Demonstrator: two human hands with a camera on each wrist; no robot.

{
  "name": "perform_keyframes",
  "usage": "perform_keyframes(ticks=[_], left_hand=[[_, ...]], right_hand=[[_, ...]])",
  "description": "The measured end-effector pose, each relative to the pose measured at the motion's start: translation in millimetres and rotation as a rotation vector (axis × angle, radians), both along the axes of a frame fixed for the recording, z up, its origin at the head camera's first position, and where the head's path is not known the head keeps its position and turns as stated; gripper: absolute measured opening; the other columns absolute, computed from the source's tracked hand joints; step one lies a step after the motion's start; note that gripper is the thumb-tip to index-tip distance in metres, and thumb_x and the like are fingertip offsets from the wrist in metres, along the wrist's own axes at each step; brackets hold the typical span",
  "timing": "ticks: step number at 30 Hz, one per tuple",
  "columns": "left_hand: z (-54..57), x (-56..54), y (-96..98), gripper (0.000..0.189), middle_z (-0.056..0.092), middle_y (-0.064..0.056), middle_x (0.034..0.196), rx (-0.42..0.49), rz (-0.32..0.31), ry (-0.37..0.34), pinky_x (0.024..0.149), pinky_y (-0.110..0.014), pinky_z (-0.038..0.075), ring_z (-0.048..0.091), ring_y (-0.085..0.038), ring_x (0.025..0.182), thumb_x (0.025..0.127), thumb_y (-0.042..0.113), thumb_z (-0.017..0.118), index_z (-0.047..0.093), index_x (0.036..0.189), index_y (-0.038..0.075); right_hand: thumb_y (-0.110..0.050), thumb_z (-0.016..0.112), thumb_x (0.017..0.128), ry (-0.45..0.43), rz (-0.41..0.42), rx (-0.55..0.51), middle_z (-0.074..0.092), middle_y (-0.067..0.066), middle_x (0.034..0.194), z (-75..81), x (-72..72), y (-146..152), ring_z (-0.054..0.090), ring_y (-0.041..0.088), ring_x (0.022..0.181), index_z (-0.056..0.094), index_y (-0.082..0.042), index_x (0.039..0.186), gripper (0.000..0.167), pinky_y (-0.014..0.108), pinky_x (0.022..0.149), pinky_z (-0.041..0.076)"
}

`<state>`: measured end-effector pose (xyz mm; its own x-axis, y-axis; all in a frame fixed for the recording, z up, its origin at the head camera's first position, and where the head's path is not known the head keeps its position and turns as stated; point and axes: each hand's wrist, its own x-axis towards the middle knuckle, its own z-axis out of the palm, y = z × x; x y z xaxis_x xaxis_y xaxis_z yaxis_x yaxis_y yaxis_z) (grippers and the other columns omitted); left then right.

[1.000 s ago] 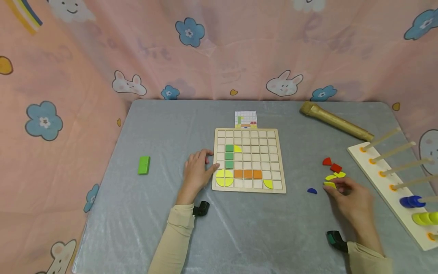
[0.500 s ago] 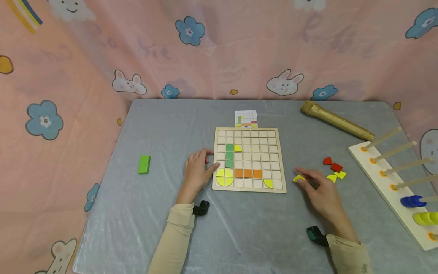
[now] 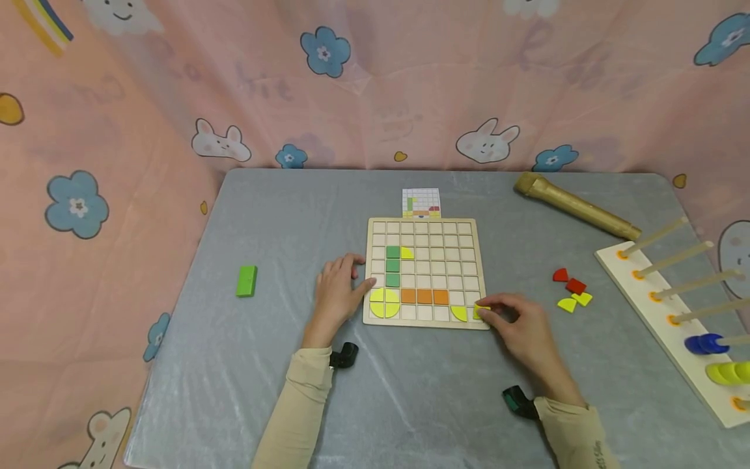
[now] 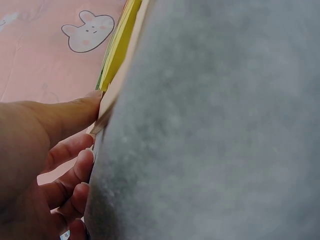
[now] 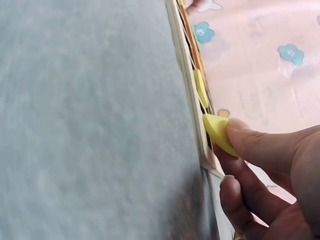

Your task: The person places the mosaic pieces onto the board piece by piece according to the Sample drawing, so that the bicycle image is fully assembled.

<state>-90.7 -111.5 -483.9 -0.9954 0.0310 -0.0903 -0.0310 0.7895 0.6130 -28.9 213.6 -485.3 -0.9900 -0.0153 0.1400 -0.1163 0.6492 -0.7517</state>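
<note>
A wooden grid board (image 3: 422,283) lies flat, with green, orange and yellow pieces in some squares. My left hand (image 3: 340,290) holds its left edge, thumb on the rim and fingertips against the side; the left wrist view shows the thumb (image 4: 75,115) there. My right hand (image 3: 518,326) pinches a yellow quarter-circle piece (image 5: 218,134) between thumb and fingers over the bottom right square, tilted against the board in the right wrist view. Beside it in the grid sits another yellow quarter-circle (image 3: 459,314). A pattern card (image 3: 420,202) touches the board's far edge.
Right of the board lie loose red pieces (image 3: 576,286) and yellow pieces (image 3: 566,305). Further right stands a white peg rack (image 3: 662,322) with upright sticks, near a golden tube (image 3: 577,207). A green block (image 3: 247,281) is on the left.
My right hand has carried the yellow quarter-circle leftwards from the loose pieces to the board's bottom right corner. The blue half-circle is now out of sight. My left hand stays put.
</note>
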Motion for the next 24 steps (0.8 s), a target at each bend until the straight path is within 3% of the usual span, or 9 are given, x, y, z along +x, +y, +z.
perform_keyframes(ticks=[6, 10, 19, 24], left_hand=[[1.0, 0.2, -0.3, 0.042, 0.053, -0.003, 0.095, 0.0, 0.001, -0.006, 0.088, -0.039, 0.031, 0.047, -0.026, 0.102, 0.1, 0.032, 0.076, 0.062, 0.134, 0.014], [0.1, -0.3, -1.1, 0.042, 0.054, -0.004, 0.095, 0.001, 0.003, -0.006, 0.088, -0.039, 0.031, 0.047, -0.027, 0.102, 0.1, 0.032, 0.076, 0.062, 0.134, 0.014], [-0.5, 0.1, -1.1, 0.043, 0.054, -0.004, 0.095, -0.002, 0.005, -0.005, 0.089, -0.04, 0.033, 0.047, -0.027, 0.103, 0.099, 0.032, 0.077, 0.062, 0.134, 0.014], [0.1, 0.4, -0.8, 0.042, 0.054, -0.003, 0.094, 0.002, 0.005, 0.006, 0.088, -0.04, 0.032, 0.047, -0.026, 0.102, 0.098, 0.032, 0.078, 0.062, 0.133, 0.014]], right_hand=[[-0.002, 0.085, 0.088, 0.015, 0.05, 0.004, 0.076, 0.009, 0.099, -1.2, -0.4, -6, 0.062, 0.024, 0.096, 0.083, -0.009, 0.1, 0.014, 0.018, 0.086, 0.04], [-0.001, 0.085, 0.087, 0.04, 0.057, 0.02, 0.071, 0.01, 0.098, -2.8, -1.4, -9, 0.062, 0.029, 0.098, 0.084, -0.007, 0.1, 0.014, 0.021, 0.086, 0.039], [-0.005, 0.086, 0.088, 0.031, 0.037, 0.024, 0.072, 0.01, 0.098, -3.8, -2.1, -5, 0.063, 0.027, 0.096, 0.083, -0.005, 0.105, 0.017, 0.014, 0.084, 0.04], [-0.01, 0.083, 0.093, -0.013, -0.048, 0.05, 0.074, 0.013, 0.101, -0.2, -1.8, 14, 0.058, 0.013, 0.092, 0.08, -0.004, 0.111, 0.02, 0.012, 0.081, 0.039]])
